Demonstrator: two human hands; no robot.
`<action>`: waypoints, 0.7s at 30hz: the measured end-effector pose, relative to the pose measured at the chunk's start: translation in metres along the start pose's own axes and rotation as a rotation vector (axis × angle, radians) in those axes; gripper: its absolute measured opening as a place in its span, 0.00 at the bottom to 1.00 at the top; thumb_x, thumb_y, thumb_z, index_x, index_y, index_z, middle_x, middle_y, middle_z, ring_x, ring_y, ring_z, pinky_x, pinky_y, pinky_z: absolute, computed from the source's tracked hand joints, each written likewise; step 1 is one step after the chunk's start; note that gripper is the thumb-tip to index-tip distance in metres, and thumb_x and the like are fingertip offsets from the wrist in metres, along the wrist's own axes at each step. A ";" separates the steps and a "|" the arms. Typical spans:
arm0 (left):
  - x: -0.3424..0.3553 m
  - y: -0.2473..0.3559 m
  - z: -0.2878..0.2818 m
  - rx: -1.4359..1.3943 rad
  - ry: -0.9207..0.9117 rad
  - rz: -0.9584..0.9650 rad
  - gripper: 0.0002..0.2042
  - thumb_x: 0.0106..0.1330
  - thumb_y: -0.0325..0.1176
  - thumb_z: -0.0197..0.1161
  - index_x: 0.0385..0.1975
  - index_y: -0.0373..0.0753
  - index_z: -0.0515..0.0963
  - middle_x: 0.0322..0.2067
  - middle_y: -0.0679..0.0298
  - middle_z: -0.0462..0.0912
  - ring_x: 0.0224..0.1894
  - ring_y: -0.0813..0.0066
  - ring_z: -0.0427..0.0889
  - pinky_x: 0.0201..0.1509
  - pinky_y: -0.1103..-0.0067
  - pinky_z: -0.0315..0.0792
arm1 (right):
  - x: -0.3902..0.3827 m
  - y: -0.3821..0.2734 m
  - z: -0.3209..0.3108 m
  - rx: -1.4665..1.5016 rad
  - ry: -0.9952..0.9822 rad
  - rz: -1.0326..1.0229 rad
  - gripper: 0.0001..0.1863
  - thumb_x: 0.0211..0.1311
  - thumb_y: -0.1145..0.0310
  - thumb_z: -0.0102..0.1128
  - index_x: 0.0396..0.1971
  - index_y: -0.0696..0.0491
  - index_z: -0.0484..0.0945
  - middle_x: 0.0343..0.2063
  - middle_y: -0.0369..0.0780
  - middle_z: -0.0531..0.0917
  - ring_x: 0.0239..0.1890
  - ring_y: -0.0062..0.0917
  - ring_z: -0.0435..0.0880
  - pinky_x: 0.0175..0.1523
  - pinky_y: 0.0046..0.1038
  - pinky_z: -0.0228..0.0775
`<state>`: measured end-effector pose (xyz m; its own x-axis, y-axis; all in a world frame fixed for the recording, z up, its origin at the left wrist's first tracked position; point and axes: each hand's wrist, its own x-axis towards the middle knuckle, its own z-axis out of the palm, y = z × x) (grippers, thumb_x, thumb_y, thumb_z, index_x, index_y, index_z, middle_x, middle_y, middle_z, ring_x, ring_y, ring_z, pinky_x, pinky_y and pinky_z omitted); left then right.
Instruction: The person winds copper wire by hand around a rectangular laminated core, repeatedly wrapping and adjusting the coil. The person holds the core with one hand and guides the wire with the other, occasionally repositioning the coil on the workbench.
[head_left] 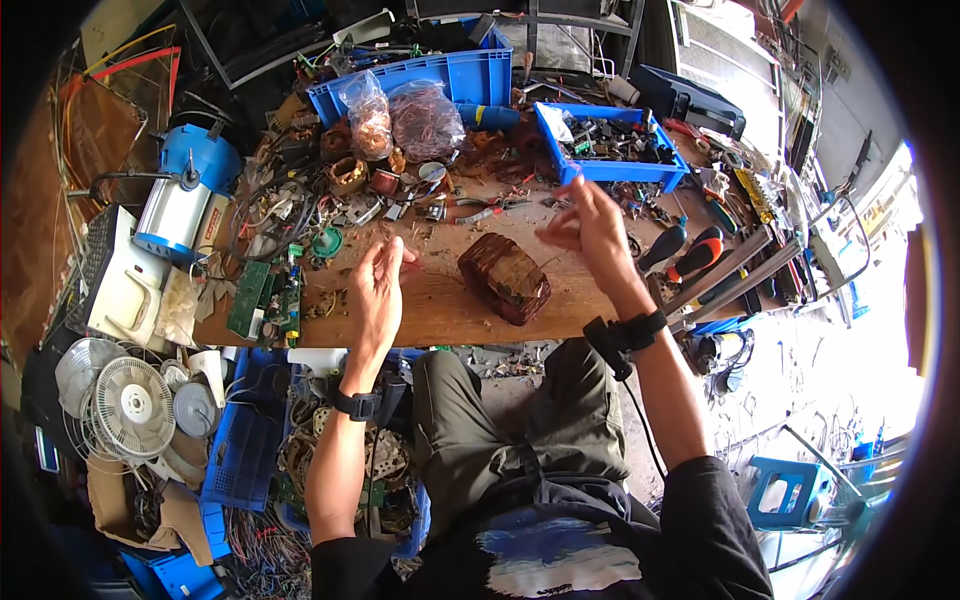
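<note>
A dark brown, blocky bundle that looks like a wound coil (505, 278) lies on the wooden workbench (385, 326). To its left, my left hand (378, 290) is raised, open, with fingers fairly straight and thumb apart. To its upper right, my right hand (595, 230) is open, its index finger raised and the others bent. Thin wire strands run out from the bundle near both hands; whether they touch my fingers is too small to tell. Pliers (478, 212) lie behind the bundle.
Blue crates (610, 170) of parts, bagged wire (425, 125), green circuit boards (255, 300) and screwdrivers (697, 252) crowd the bench. A blue-and-silver machine (170, 205) stands left. Fan parts (133, 405) and crates sit lower left; a blue stool (785, 500) is lower right.
</note>
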<state>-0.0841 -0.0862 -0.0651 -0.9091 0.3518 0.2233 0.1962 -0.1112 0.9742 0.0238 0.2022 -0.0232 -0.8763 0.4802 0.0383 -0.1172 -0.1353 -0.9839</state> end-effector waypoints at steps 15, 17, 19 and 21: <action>-0.015 0.117 0.022 0.009 -0.169 0.470 0.23 0.70 0.18 0.68 0.64 0.35 0.74 0.49 0.61 0.85 0.54 0.72 0.87 0.67 0.71 0.77 | -0.033 -0.131 0.080 -0.697 0.073 -1.239 0.07 0.67 0.68 0.73 0.39 0.54 0.86 0.31 0.36 0.83 0.34 0.26 0.76 0.41 0.29 0.71; -0.022 0.135 0.021 0.201 -0.201 0.503 0.18 0.69 0.20 0.70 0.58 0.35 0.78 0.40 0.64 0.85 0.43 0.78 0.85 0.53 0.77 0.78 | -0.034 -0.130 0.083 -0.652 0.025 -1.260 0.05 0.68 0.70 0.71 0.39 0.54 0.86 0.32 0.37 0.83 0.36 0.29 0.77 0.43 0.30 0.72; -0.028 0.150 0.019 0.393 -0.231 0.522 0.14 0.69 0.21 0.72 0.52 0.34 0.81 0.31 0.68 0.86 0.33 0.84 0.83 0.38 0.83 0.78 | -0.034 -0.127 0.086 -0.625 -0.020 -1.216 0.04 0.68 0.72 0.69 0.39 0.54 0.86 0.33 0.38 0.84 0.37 0.30 0.79 0.44 0.31 0.73; -0.034 0.152 0.019 0.264 -0.106 0.604 0.05 0.77 0.31 0.66 0.40 0.39 0.80 0.21 0.73 0.75 0.22 0.87 0.71 0.25 0.85 0.70 | -0.037 -0.123 0.091 -0.602 -0.068 -1.123 0.03 0.69 0.73 0.67 0.40 0.53 0.86 0.34 0.38 0.85 0.38 0.31 0.81 0.44 0.30 0.74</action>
<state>-0.0163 -0.0974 0.0757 -0.5726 0.3903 0.7209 0.7552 -0.0909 0.6491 0.0283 0.1219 0.1127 -0.4580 0.0274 0.8886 -0.5923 0.7360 -0.3279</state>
